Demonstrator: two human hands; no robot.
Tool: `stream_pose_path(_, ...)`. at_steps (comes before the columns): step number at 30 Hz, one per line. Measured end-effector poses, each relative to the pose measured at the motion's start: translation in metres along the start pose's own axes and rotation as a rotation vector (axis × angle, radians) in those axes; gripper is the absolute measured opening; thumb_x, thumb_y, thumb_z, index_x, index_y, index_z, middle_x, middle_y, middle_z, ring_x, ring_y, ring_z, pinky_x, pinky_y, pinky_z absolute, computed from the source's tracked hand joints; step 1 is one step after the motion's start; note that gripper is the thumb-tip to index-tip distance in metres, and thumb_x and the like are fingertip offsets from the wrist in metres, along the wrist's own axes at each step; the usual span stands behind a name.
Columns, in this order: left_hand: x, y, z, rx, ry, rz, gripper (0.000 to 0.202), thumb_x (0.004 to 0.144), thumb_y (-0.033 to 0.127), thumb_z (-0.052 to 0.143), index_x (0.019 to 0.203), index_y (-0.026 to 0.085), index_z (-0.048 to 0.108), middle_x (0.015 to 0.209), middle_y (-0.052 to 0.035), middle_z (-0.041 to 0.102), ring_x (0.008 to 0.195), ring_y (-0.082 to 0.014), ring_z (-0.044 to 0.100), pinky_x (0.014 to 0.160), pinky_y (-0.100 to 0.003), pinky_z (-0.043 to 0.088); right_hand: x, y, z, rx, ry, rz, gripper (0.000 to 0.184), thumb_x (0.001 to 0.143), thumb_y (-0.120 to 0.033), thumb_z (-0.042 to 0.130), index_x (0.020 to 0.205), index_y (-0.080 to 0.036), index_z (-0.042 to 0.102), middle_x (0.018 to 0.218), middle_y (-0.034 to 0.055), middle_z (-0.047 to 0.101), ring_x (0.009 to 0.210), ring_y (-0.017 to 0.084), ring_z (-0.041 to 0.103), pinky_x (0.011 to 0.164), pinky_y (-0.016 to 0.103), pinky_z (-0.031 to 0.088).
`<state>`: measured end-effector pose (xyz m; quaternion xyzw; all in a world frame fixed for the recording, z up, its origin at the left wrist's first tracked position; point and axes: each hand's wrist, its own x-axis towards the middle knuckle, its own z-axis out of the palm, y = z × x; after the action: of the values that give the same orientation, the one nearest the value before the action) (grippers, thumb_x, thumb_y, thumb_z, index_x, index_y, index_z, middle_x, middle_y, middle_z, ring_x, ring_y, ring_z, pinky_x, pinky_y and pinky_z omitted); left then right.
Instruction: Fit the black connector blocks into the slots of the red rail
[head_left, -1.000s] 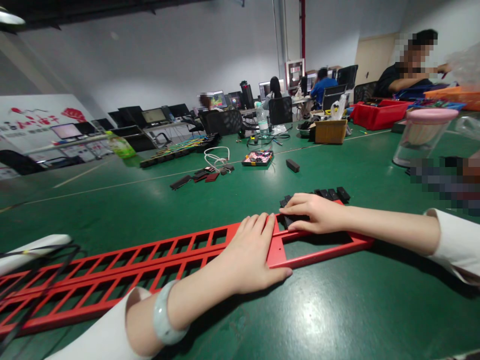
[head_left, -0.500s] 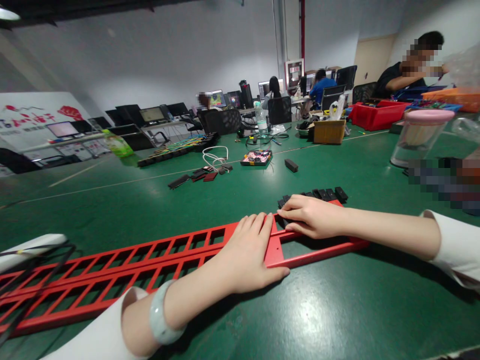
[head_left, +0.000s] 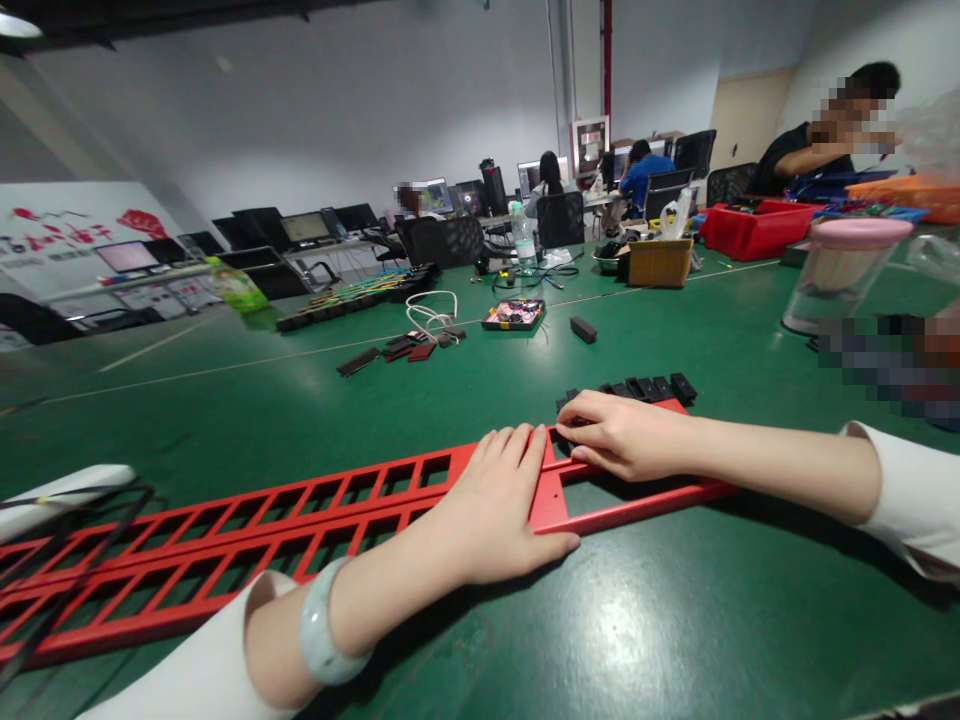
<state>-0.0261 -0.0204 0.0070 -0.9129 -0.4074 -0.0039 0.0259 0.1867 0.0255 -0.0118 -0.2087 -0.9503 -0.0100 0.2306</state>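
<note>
Red frame (head_left: 547, 512), seen from lower left to middle right in the head view, is best held still by the left hand (head_left: 491, 510), laid flat, thumb out, while the black piece (head_left: 568, 440) is gently touched by the right hand (head_left: 616, 437), fingers bent, any grip impossible to tell, with the frame's long side pointed right and slightly up.

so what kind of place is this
Probably an office doubling as a workshop: a computer monitor near the wall, plus a red bin and a red slotted frame on a green table.

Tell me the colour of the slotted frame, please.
The slotted frame is red; it shows best in the head view.
</note>
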Motion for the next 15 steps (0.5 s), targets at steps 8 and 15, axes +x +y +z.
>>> stream_pose_path(8,-0.0004,0.0004,-0.0002,0.004,-0.003,-0.009,0.096,0.066,0.069,0.047,0.134,0.005,0.026,0.137,-0.0225,0.031,0.125,-0.0362,0.029,0.104,-0.046,0.020,0.0002,0.0013,-0.0001,0.003,-0.002,-0.015,0.027,0.085,-0.025,0.045,0.099,-0.009,0.062,0.099,0.0175,0.056,0.092,0.023,0.050,0.079,0.037,0.047)
stream_pose_path(15,0.0000,0.0008,0.0000,-0.006,-0.017,-0.021,0.096,0.067,0.067,0.048,0.134,0.004,0.026,0.138,-0.0231,0.029,0.126,-0.0374,0.027,0.104,-0.047,0.019,0.0000,0.0010,-0.0023,-0.005,-0.013,-0.027,0.027,0.086,-0.025,0.044,0.098,-0.008,0.062,0.105,0.0180,0.054,0.096,0.023,0.049,0.083,0.037,0.045)
